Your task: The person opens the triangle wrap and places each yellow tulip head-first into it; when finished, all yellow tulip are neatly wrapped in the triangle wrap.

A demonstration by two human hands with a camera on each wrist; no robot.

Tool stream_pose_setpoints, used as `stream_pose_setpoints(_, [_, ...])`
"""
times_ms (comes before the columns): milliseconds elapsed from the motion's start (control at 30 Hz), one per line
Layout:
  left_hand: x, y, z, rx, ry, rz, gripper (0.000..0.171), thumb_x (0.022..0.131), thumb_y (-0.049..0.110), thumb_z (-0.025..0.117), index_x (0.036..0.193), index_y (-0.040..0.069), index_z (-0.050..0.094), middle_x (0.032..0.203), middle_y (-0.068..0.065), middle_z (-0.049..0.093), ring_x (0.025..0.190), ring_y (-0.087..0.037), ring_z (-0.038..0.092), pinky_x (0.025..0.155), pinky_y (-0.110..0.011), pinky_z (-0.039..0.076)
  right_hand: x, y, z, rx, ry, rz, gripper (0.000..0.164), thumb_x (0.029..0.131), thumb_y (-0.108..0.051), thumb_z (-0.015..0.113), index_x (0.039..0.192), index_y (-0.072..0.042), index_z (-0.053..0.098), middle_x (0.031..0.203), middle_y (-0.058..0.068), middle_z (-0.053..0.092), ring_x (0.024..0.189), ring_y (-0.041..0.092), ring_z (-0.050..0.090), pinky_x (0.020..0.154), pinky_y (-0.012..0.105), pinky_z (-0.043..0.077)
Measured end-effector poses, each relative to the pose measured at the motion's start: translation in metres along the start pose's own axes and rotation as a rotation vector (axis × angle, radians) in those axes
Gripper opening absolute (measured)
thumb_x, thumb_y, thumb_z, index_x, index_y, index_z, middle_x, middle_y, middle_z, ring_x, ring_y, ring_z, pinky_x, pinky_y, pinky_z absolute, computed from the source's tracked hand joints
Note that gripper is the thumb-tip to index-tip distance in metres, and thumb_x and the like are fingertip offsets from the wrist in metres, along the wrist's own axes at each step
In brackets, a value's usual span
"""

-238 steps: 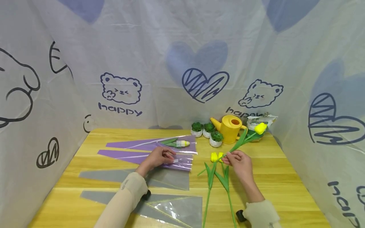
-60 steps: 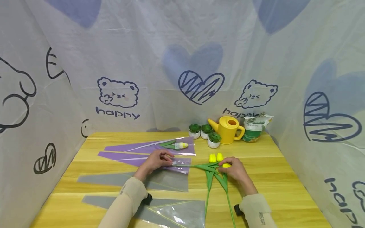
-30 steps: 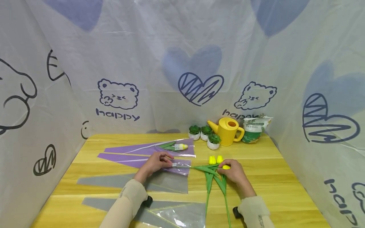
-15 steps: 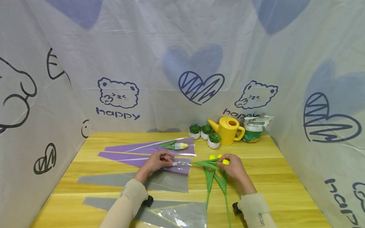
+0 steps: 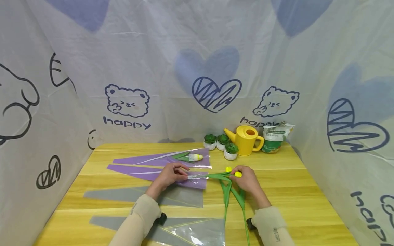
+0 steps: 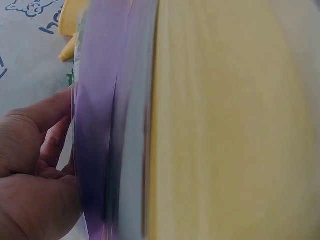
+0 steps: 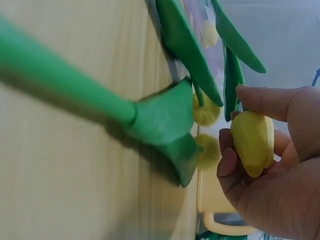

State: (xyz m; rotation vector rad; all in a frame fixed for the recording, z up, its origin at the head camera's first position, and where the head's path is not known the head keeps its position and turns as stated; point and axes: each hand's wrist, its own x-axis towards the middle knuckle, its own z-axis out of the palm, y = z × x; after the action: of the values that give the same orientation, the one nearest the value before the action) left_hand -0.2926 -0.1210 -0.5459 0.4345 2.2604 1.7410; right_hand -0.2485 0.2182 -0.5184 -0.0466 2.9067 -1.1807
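Observation:
My right hand [image 5: 246, 178] pinches a yellow artificial tulip [image 7: 252, 140] just below its bloom. The tulip lies sideways, its stem pointing left into the mouth of the nearer purple flower sleeve [image 5: 197, 183]. At that sleeve, my left hand [image 5: 172, 173] pinches the film beside a small white label; in the left wrist view the thumb and fingers [image 6: 50, 107] meet at its edge. How deep the stem sits is hidden by this hand. Two more tulips [image 5: 227, 198] lie on the table under the held one, their blooms partly hidden by my right hand.
Behind lies another purple sleeve [image 5: 147, 158] with a tulip inside. Two grey clear-fronted sleeves [image 5: 123, 194] lie nearer me on the wooden table [image 5: 292, 205]. At the back stand three small potted succulents [image 5: 230, 155], a yellow watering can [image 5: 247, 145] and a white-green bag [image 5: 274, 145].
Earlier the tulip was raised with its bloom toward the upper right. It has since swung level, and my right hand has moved left, sliding the stem further into the purple sleeve. My left hand barely shifted.

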Motion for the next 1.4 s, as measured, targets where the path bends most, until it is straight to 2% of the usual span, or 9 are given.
stream_pose_setpoints(267, [-0.001, 0.002, 0.002, 0.006, 0.053, 0.002, 0.033, 0.086, -0.001, 0.080, 0.117, -0.007, 0.071, 0.099, -0.021, 0.078, 0.078, -0.006, 0.068, 0.067, -0.018, 0.052, 0.002, -0.014, 0.007, 0.011, 0.008, 0.004, 0.005, 0.095, -0.015, 0.074, 0.097, -0.010, 0.074, 0.118, 0.015, 0.071, 0.109, 0.034, 0.062, 0.094, 0.052, 0.050])
stream_pose_setpoints(467, [0.000, 0.003, 0.004, 0.006, 0.062, 0.019, 0.033, 0.087, -0.001, 0.080, 0.118, -0.009, 0.070, 0.103, -0.026, 0.077, 0.081, -0.008, 0.070, 0.067, -0.018, 0.051, 0.003, -0.023, 0.014, 0.039, -0.007, 0.027, 0.005, 0.094, -0.016, 0.075, 0.096, -0.011, 0.074, 0.114, 0.013, 0.071, 0.093, 0.028, 0.060, 0.080, 0.041, 0.050])
stream_pose_setpoints(567, [0.001, 0.003, 0.005, 0.005, 0.057, 0.020, 0.033, 0.088, -0.002, 0.078, 0.119, -0.010, 0.069, 0.103, -0.027, 0.076, 0.083, -0.011, 0.070, 0.067, -0.018, 0.052, 0.005, -0.025, 0.018, 0.047, -0.003, 0.019, 0.005, 0.093, -0.015, 0.076, 0.095, -0.011, 0.074, 0.112, 0.013, 0.071, 0.093, 0.028, 0.060, 0.078, 0.039, 0.049])
stream_pose_setpoints(833, [0.002, 0.003, 0.008, -0.003, 0.059, 0.023, 0.032, 0.087, -0.001, 0.080, 0.117, -0.008, 0.071, 0.099, -0.023, 0.077, 0.078, -0.007, 0.067, 0.065, -0.018, 0.050, 0.008, -0.032, 0.027, 0.014, 0.001, -0.035, 0.008, 0.090, -0.017, 0.080, 0.092, -0.012, 0.075, 0.107, 0.010, 0.073, 0.094, 0.026, 0.063, 0.082, 0.042, 0.052])
stream_pose_setpoints(1033, [0.003, 0.005, 0.008, 0.009, 0.064, 0.014, 0.030, 0.086, 0.001, 0.081, 0.115, -0.003, 0.074, 0.093, -0.012, 0.079, 0.079, -0.007, 0.068, 0.067, -0.019, 0.051, 0.010, -0.037, 0.032, 0.000, 0.014, -0.075, 0.007, 0.088, -0.015, 0.081, 0.089, -0.013, 0.074, 0.105, 0.009, 0.075, 0.105, 0.032, 0.067, 0.094, 0.050, 0.053])
stream_pose_setpoints(1200, [0.004, 0.007, 0.009, 0.002, 0.061, 0.003, 0.029, 0.087, 0.000, 0.081, 0.116, -0.001, 0.074, 0.094, -0.011, 0.080, 0.081, -0.008, 0.070, 0.069, -0.019, 0.053, 0.011, -0.039, 0.036, 0.007, 0.006, -0.092, 0.007, 0.089, -0.015, 0.081, 0.088, -0.013, 0.074, 0.107, 0.009, 0.075, 0.112, 0.034, 0.067, 0.098, 0.051, 0.052])
stream_pose_setpoints(1400, [0.004, 0.006, 0.009, -0.023, 0.043, 0.010, 0.030, 0.087, -0.001, 0.080, 0.116, -0.004, 0.073, 0.095, -0.013, 0.080, 0.081, -0.008, 0.070, 0.070, -0.019, 0.054, 0.011, -0.041, 0.041, 0.016, -0.007, -0.094, 0.007, 0.090, -0.015, 0.081, 0.088, -0.014, 0.074, 0.107, 0.009, 0.075, 0.111, 0.033, 0.067, 0.097, 0.051, 0.052])
